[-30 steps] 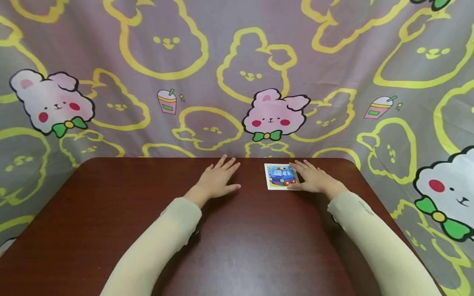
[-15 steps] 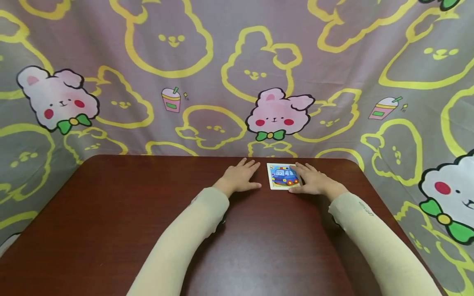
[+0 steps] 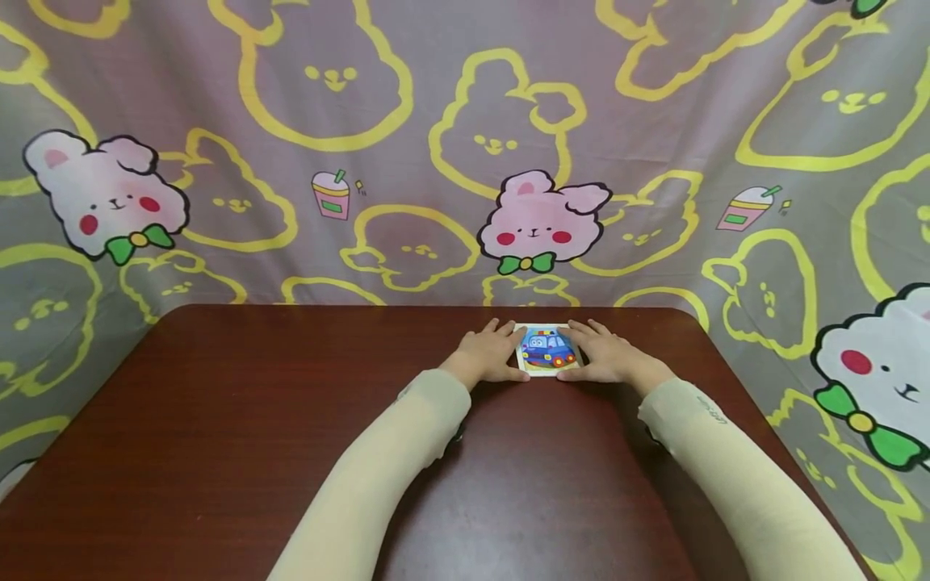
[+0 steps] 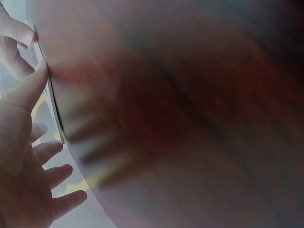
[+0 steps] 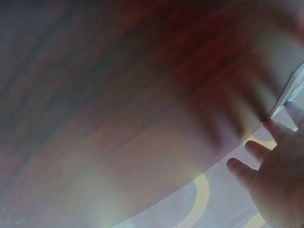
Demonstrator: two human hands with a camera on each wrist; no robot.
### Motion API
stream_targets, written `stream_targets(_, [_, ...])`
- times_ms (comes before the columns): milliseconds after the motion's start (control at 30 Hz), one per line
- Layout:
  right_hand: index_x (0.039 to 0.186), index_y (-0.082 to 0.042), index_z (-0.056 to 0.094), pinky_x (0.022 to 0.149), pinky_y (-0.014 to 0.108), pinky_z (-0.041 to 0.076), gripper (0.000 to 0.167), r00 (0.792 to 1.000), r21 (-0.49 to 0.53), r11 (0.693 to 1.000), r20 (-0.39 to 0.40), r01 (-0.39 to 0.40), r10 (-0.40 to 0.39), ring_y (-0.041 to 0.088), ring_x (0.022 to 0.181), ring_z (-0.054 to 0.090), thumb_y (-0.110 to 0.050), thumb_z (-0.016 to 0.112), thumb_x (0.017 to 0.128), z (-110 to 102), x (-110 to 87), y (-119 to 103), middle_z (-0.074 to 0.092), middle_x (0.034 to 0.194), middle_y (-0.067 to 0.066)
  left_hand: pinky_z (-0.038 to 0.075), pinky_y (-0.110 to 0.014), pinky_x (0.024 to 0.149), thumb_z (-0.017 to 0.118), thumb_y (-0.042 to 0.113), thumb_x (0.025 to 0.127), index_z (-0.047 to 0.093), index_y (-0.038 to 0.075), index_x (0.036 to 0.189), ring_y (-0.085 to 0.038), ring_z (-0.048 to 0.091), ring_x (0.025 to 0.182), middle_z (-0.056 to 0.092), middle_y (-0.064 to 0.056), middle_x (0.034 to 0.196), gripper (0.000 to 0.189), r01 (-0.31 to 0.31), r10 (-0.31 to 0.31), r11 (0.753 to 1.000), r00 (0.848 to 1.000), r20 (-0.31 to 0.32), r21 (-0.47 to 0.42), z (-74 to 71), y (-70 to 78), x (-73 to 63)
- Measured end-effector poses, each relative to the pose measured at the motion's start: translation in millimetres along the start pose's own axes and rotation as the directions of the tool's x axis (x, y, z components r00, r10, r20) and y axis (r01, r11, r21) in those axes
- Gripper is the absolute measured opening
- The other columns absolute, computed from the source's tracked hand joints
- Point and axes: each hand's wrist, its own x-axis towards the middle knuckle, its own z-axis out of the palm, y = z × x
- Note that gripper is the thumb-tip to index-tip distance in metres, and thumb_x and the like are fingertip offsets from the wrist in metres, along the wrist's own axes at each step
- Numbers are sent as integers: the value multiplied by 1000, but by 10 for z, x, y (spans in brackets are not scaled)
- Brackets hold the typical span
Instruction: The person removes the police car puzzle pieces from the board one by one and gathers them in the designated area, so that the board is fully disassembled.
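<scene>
A thin square picture board point(image 3: 548, 361) with a white border and a blue cartoon car lies flat near the table's far edge, right of centre. My left hand point(image 3: 483, 355) rests at its left side, thumb at the near left corner and forefinger at the far left one. On the opposite side my right hand point(image 3: 609, 357) touches the board with its thumb at the near right corner and fingers spread along the far right part. The left wrist view shows the left hand point(image 4: 23, 137) with extended fingers beside the board's thin edge point(image 4: 54, 111). Straight fingers of the right hand point(image 5: 280, 175) show in the right wrist view.
The dark red-brown table point(image 3: 240, 420) has rounded far corners. Behind it and along the right side hangs a grey-pink curtain point(image 3: 414, 177) with yellow outlined bears and white rabbits. Both wrist views are dim over the tabletop.
My left hand has moved right across the table to the board's left side. The right hand stays at the board's right side; the board has shifted only slightly, if at all.
</scene>
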Motion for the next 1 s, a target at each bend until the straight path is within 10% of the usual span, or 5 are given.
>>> stream_targets(1000, [156, -18, 33, 105, 80, 22, 93, 995, 37, 996, 44, 84, -85, 49, 150, 12, -62, 68, 82, 68, -126, -353, 24, 164, 16, 28, -61, 116, 67, 70, 80, 19, 24, 160, -29, 16, 155, 19, -1, 168, 104, -35, 38, 995, 999, 35, -90, 30, -274, -344])
